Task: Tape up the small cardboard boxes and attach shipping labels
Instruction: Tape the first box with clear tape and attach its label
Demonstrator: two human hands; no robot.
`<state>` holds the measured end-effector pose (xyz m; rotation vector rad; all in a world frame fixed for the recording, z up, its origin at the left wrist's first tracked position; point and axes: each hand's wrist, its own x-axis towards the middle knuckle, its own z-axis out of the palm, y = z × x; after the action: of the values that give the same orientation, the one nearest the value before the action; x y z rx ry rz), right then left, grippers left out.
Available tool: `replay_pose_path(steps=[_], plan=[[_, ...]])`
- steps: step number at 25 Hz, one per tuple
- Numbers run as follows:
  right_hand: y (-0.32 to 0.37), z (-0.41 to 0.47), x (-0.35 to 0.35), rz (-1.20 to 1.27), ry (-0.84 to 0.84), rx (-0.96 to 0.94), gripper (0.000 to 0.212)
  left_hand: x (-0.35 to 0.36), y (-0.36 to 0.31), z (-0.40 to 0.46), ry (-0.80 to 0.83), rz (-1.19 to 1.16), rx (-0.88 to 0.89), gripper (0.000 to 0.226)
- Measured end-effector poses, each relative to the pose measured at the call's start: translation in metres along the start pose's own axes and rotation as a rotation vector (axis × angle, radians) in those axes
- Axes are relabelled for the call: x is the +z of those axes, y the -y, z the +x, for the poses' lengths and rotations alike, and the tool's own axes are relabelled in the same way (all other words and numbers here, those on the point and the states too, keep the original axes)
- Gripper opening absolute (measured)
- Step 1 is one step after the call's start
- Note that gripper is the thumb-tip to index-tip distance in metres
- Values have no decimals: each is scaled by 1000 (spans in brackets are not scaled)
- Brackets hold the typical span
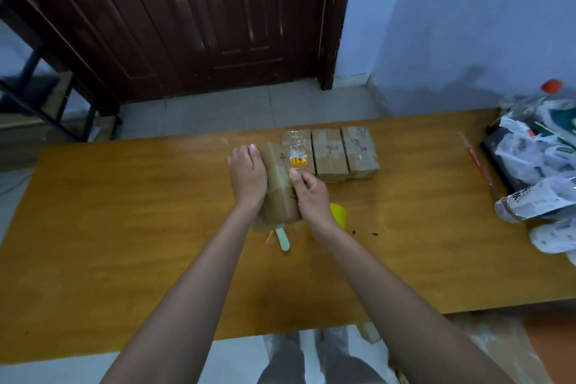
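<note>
At frame centre, the left hand [247,176] lies flat with straight fingers against the left face of a cardboard box [279,187] marked "4", forearm reaching up from the lower left. The right hand [311,195] curls its fingers, grip pressing tape on the box's right edge. Right of it, three taped boxes [330,154] line the tabletop [124,212].

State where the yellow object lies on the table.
In the head view, the yellow object lies just right of the right hand's wrist, near the held box.
</note>
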<state>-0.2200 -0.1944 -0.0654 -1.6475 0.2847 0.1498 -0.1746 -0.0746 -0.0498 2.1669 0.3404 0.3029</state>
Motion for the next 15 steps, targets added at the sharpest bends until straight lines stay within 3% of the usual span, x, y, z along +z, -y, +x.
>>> replay_pose_path(steps=[2,4,6,10,15], plan=[[6,-3,-7,-62,48,54,57,0,-9,0,19,-23,-61,28],[10,-5,-14,-151,61,52,56,-5,-18,2,75,-227,-168,28],[13,-4,-23,-92,22,57,51,-14,-21,0,168,-453,-265,43],[26,-1,-29,-44,32,125,56,-13,-18,-30,418,-301,-228,56],[38,0,-27,-275,-8,-45,55,-5,-25,-49,236,-287,-110,40]])
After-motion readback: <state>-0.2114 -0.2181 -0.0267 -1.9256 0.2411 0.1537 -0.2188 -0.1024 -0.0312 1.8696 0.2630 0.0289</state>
